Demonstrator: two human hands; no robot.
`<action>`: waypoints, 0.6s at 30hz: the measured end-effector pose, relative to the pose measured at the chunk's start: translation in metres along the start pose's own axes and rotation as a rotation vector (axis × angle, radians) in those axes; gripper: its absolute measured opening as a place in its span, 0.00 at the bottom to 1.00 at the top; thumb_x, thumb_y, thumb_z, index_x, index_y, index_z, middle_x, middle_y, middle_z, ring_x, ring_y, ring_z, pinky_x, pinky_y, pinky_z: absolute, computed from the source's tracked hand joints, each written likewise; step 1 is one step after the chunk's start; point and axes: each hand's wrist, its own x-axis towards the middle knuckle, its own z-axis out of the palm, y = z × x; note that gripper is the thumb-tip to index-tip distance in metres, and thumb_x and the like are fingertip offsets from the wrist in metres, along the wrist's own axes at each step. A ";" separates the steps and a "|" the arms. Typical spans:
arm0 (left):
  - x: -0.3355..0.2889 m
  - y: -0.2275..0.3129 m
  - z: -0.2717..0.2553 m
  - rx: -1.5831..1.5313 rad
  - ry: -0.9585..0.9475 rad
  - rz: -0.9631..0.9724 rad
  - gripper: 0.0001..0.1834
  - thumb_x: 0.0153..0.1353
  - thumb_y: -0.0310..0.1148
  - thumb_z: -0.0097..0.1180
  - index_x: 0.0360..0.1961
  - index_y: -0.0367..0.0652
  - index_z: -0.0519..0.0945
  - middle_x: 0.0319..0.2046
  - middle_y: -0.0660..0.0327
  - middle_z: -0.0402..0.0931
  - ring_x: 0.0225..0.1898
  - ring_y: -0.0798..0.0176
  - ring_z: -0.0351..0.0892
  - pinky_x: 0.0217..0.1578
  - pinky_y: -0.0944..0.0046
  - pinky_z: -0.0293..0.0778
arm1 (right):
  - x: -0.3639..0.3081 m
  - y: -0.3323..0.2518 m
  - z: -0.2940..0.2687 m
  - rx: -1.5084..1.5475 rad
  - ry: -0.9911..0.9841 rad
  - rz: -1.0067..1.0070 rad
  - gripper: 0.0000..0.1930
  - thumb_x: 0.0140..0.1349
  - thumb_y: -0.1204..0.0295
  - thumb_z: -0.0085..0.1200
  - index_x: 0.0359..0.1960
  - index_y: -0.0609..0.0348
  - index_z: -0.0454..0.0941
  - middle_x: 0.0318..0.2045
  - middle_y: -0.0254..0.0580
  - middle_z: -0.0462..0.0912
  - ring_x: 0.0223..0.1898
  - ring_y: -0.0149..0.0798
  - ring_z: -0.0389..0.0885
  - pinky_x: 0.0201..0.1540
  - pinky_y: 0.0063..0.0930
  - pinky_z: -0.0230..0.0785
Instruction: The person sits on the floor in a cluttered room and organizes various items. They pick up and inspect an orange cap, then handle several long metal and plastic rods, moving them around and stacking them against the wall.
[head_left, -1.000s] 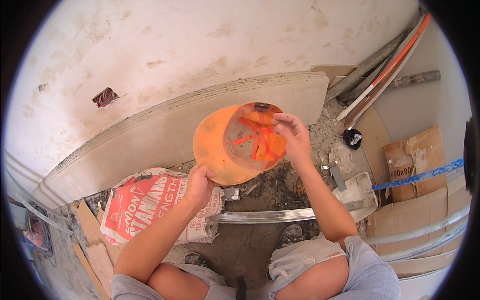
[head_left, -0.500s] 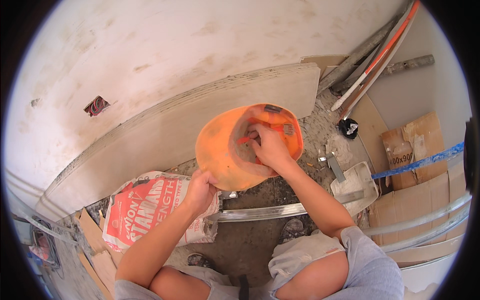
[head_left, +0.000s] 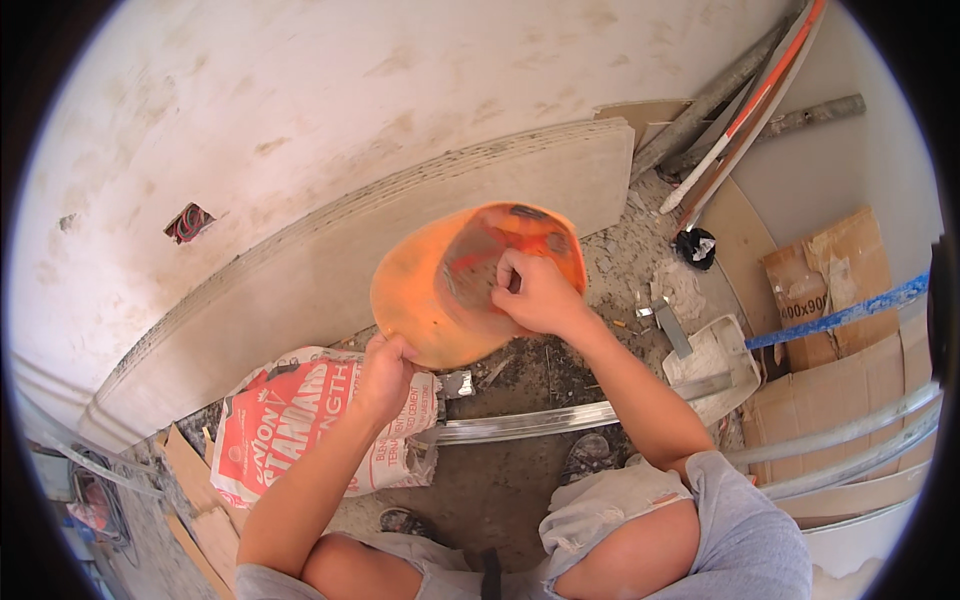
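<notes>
An orange hard hat (head_left: 412, 285), scuffed and dusty, is held tilted in front of me with its hollow inside partly facing me. Red straps show in its inside, and a dark patch sits at its far rim. My left hand (head_left: 383, 378) grips the brim at the near left edge, thumb on top. Over the opening is my right hand (head_left: 535, 292), its fingers curled together in a pinch. Whatever it may hold is too small or hidden to make out.
A red-and-white cement bag (head_left: 290, 420) lies at the left. Boards (head_left: 480, 190) lean on the wall. Metal channels (head_left: 530, 422) lie across the floor, reaching a dirty white tray (head_left: 735, 352). Torn cardboard (head_left: 835, 400), a blue bar (head_left: 850, 322) and pipes (head_left: 740, 110) are at right.
The hard hat and my left hand have shifted slightly left. My right hand has drawn back from the red strap inside, toward the near right of the opening.
</notes>
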 end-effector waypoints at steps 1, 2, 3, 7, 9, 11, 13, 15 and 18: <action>0.001 0.003 -0.003 0.025 0.021 0.021 0.20 0.52 0.21 0.41 0.48 0.33 0.71 0.48 0.55 0.76 0.48 0.57 0.77 0.48 0.53 0.73 | -0.001 -0.007 -0.006 0.042 -0.090 -0.017 0.09 0.52 0.72 0.60 0.28 0.64 0.74 0.24 0.41 0.81 0.26 0.37 0.80 0.31 0.32 0.72; 0.002 0.005 -0.006 0.051 0.042 0.042 0.20 0.53 0.22 0.41 0.48 0.33 0.71 0.48 0.55 0.76 0.49 0.57 0.77 0.49 0.52 0.73 | -0.001 -0.010 -0.010 0.084 -0.180 -0.035 0.09 0.52 0.71 0.61 0.28 0.63 0.75 0.24 0.40 0.81 0.26 0.35 0.80 0.31 0.31 0.72; 0.002 0.008 -0.007 0.042 0.065 0.063 0.20 0.53 0.22 0.41 0.49 0.34 0.71 0.48 0.55 0.76 0.49 0.57 0.77 0.48 0.52 0.73 | -0.002 -0.010 -0.013 0.068 -0.231 -0.054 0.09 0.53 0.71 0.61 0.29 0.63 0.76 0.25 0.40 0.82 0.27 0.34 0.80 0.31 0.30 0.72; 0.005 0.017 -0.013 0.007 0.120 0.125 0.21 0.54 0.23 0.41 0.50 0.35 0.70 0.49 0.54 0.75 0.49 0.56 0.77 0.48 0.51 0.73 | -0.003 -0.001 -0.019 0.078 -0.272 -0.050 0.12 0.54 0.67 0.62 0.33 0.64 0.78 0.28 0.42 0.83 0.31 0.34 0.81 0.35 0.28 0.73; 0.005 0.019 -0.018 -0.019 0.129 0.143 0.21 0.53 0.23 0.41 0.51 0.36 0.69 0.50 0.54 0.75 0.49 0.56 0.76 0.48 0.51 0.73 | 0.000 0.007 -0.014 0.153 -0.230 0.019 0.14 0.55 0.65 0.62 0.34 0.65 0.79 0.29 0.43 0.83 0.33 0.35 0.82 0.36 0.28 0.73; 0.003 0.021 -0.019 -0.054 0.127 0.151 0.22 0.53 0.23 0.41 0.53 0.36 0.68 0.51 0.55 0.74 0.50 0.56 0.76 0.49 0.51 0.73 | 0.003 0.017 -0.007 0.257 -0.200 0.125 0.16 0.57 0.63 0.61 0.36 0.66 0.79 0.30 0.42 0.83 0.34 0.35 0.82 0.36 0.28 0.73; 0.002 0.022 -0.017 -0.094 0.140 0.168 0.23 0.53 0.23 0.42 0.53 0.36 0.68 0.52 0.55 0.74 0.51 0.55 0.76 0.49 0.51 0.73 | 0.007 0.023 -0.006 0.376 -0.098 0.285 0.17 0.60 0.61 0.60 0.37 0.66 0.78 0.31 0.42 0.83 0.34 0.34 0.82 0.36 0.29 0.73; 0.000 0.025 -0.012 -0.109 0.146 0.183 0.23 0.53 0.22 0.42 0.53 0.36 0.68 0.52 0.55 0.73 0.51 0.55 0.76 0.49 0.51 0.73 | 0.009 0.026 -0.007 0.490 0.026 0.409 0.18 0.62 0.59 0.58 0.37 0.66 0.78 0.31 0.41 0.83 0.33 0.34 0.82 0.36 0.28 0.73; -0.006 0.027 -0.009 -0.069 0.156 0.200 0.23 0.54 0.22 0.42 0.53 0.36 0.68 0.52 0.55 0.73 0.51 0.55 0.76 0.50 0.51 0.73 | 0.010 0.029 -0.004 0.564 0.198 0.475 0.19 0.64 0.57 0.55 0.37 0.66 0.77 0.31 0.42 0.82 0.32 0.33 0.82 0.35 0.26 0.73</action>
